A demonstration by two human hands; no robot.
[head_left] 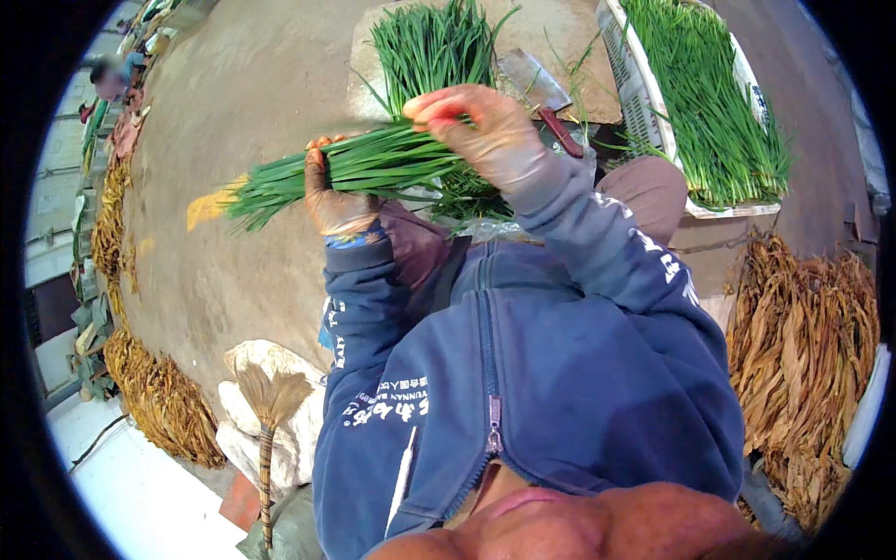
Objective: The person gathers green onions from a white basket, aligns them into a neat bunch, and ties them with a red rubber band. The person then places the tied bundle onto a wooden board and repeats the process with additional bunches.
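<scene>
A long bundle of garlic chives [373, 168] lies across my left hand [342, 201], its fingers wrapped round the middle. The leaf tips point left. Above the bundle's right end, my right hand [485, 135] has its fingertips pinched together. What they hold, if anything, is too small to make out. Both hands look covered by thin, see-through gloves. Beyond them, a pile of chives [434, 51] rests on a pale board [597, 65]. A cleaver [537, 82] with a reddish-brown handle lies beside that pile, near my right hand. More loose greens [467, 193] sit in my lap on clear plastic.
At the right stands a white slatted crate [644, 89] packed with chives. Dried brown leaves [803, 373] are heaped at the lower right, with more dried leaves [154, 401] at the left. A straw broom [268, 420] leans on a white sack [245, 364]. Far left is another person [112, 79].
</scene>
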